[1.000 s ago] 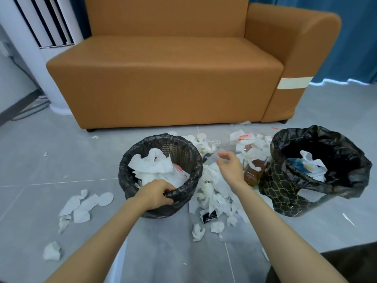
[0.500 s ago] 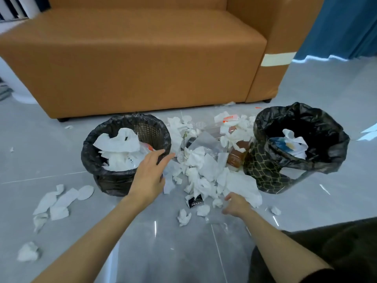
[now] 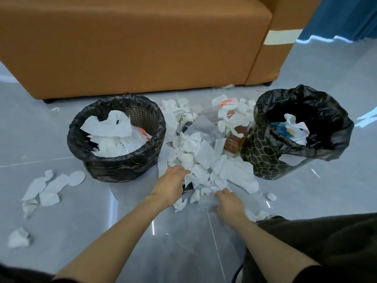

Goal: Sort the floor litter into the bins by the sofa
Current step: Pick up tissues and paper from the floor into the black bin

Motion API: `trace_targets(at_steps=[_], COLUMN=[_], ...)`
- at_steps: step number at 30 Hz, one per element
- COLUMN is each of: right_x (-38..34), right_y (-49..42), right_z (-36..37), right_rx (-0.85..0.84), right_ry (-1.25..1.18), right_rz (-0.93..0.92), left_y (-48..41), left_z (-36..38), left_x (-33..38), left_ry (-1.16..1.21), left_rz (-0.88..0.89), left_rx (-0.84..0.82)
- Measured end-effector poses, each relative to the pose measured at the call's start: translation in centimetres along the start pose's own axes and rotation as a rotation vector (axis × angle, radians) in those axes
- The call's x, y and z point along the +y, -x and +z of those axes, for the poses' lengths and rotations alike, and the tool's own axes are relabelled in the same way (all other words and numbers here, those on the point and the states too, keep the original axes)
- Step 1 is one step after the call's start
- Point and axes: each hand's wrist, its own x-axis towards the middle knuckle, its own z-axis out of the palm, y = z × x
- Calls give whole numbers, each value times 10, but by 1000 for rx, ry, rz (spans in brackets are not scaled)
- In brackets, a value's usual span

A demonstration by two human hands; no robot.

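"How far have you got?"

"Partway, I'd say. The mesh bin (image 3: 120, 168) on my left is well filled with tissue paper, and the patterned bin (image 3: 263, 160) on my right holds a few pieces. But the main tissue pile (image 3: 204, 158) lies on the floor (image 3: 183, 246) between them, with a brown bottle (image 3: 232, 142) against the patterned bin, and more scraps (image 3: 52, 185) off to the left."

"And your hands?"

"My left hand (image 3: 171, 185) rests fingers outstretched on the pile's near edge, gripping nothing. My right hand (image 3: 229, 203) pinches a clear plastic film (image 3: 206, 202) on the floor just in front of the pile."
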Motion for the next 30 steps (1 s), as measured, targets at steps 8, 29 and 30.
trace_targets(at_steps=[8,29,30], right_x=[-10,20,28], right_y=[-8,32,36], right_z=[-42,-313,-318], right_rx=[40,947,1036], right_ry=[-215,-819,-798], right_rz=[42,-130,-54], left_y=[4,-21,-25], left_z=[10,-109,-112], left_x=[-11,67,72], left_ry=[114,514,520], left_rz=[-100,42,56], left_rx=[-81,303,305])
